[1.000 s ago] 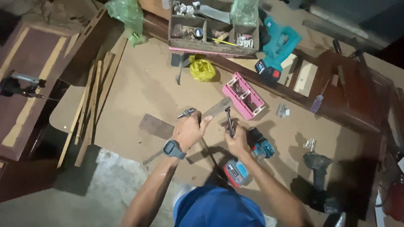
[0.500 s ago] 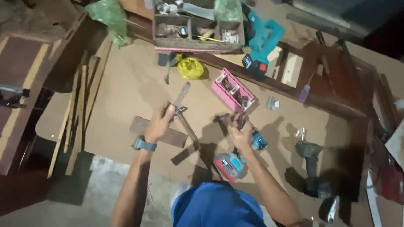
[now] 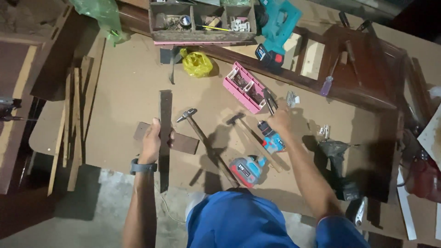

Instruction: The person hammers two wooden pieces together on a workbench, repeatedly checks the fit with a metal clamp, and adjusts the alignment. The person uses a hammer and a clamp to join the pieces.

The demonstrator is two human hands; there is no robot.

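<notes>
The left hand, a dark watch on its wrist, sits left of the frame's centre with its fingers wrapped around a long dark strip of wood, which runs nearly straight up and down the picture and crosses over a flat brown board lying on the tan worktop. The right hand reaches to the centre right of the frame and is closed on a pair of pliers whose dark tips point up toward a pink box of small parts just above it. Between the two hands lie two hammers: one with its head near the strip of wood and its handle running down to the lower right, the other with its head below the pink box and its handle passing under the right forearm. A blue drill lies just under the right wrist, its red and grey battery end toward the bottom of the frame. A yellow bag rests at the upper centre, below a wooden tray with compartments of screws and small bits at the top edge. A teal power tool lies at the upper right, a purple-handled screwdriver sits further right on a dark wooden frame, and a second dark drill lies at the lower right. Thin wooden slats lean along the left side of the worktop
</notes>
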